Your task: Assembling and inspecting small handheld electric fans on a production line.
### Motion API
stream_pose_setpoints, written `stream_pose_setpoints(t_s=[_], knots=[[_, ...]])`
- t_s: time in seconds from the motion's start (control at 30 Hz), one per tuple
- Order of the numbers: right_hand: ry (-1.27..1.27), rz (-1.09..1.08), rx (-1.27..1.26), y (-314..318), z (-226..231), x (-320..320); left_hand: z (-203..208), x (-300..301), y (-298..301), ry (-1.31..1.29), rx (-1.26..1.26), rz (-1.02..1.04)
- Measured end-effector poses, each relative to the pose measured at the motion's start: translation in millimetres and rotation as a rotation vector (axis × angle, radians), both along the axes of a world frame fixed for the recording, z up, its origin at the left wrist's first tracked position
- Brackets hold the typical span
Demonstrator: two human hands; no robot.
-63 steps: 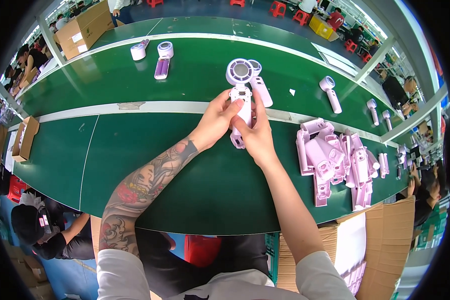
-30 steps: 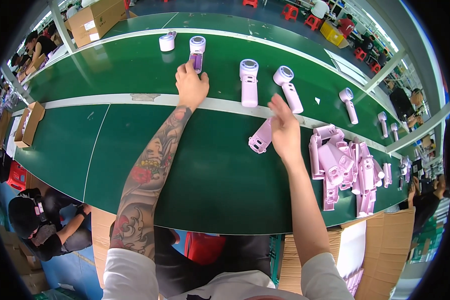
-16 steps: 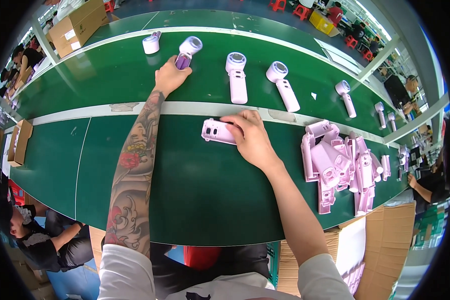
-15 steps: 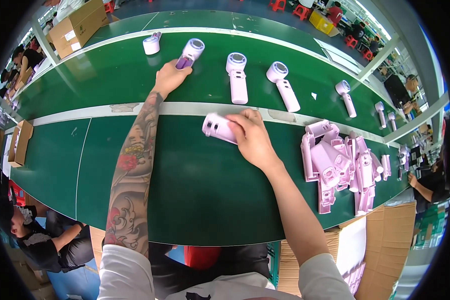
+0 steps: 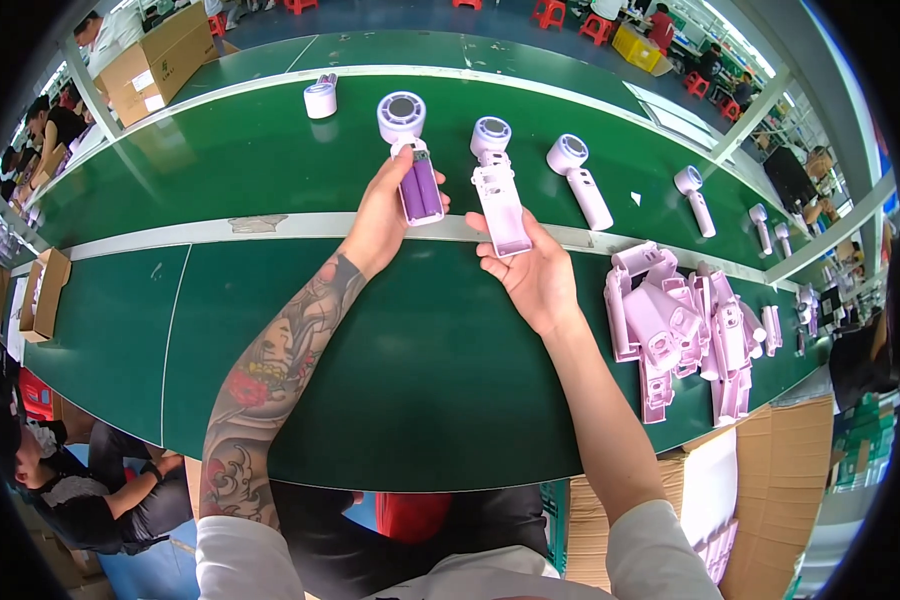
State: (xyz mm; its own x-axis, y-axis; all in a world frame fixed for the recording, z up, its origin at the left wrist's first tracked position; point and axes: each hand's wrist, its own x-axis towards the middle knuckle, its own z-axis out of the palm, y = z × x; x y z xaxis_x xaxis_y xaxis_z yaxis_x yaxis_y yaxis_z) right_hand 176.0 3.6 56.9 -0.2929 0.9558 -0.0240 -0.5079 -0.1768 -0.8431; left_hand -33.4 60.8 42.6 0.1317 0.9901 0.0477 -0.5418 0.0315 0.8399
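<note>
Fan (image 5: 419,172) in left hand (image 5: 386,207) now nearer the cover (image 5: 504,212), cover now hollow side up

We record plain green tabletop (image 5: 420,380), purple battery cells (image 5: 422,193), pale lilac fan head (image 5: 401,118) with dark grey centre (image 5: 401,106), pale pink shell (image 5: 504,213), pink shell pile (image 5: 652,306), brown carton (image 5: 165,62), distant crate (image 5: 641,50) apparently yellow.

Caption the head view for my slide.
Left grip holds a handheld fan, its purple cylinders exposed; right grip holds a pink handle shell.

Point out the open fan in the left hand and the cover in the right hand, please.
Open fan (image 5: 422,192), head view: on its uncovered handle.
Cover (image 5: 504,210), head view: on its hollow inside.
</note>
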Motion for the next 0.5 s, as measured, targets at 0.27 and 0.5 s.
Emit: stream_pose_setpoints(t_s=[0.27,0.5], knots=[[-0.255,-0.146,0.229,-2.3,-14.3,-9.2,2.4,14.7,-14.7,0.223,-0.031,-0.03],[-0.742,-0.417,0.616,-3.2,-25.5,-19.0,-0.7,44.2,-31.4,-0.066,0.005,-0.081]])
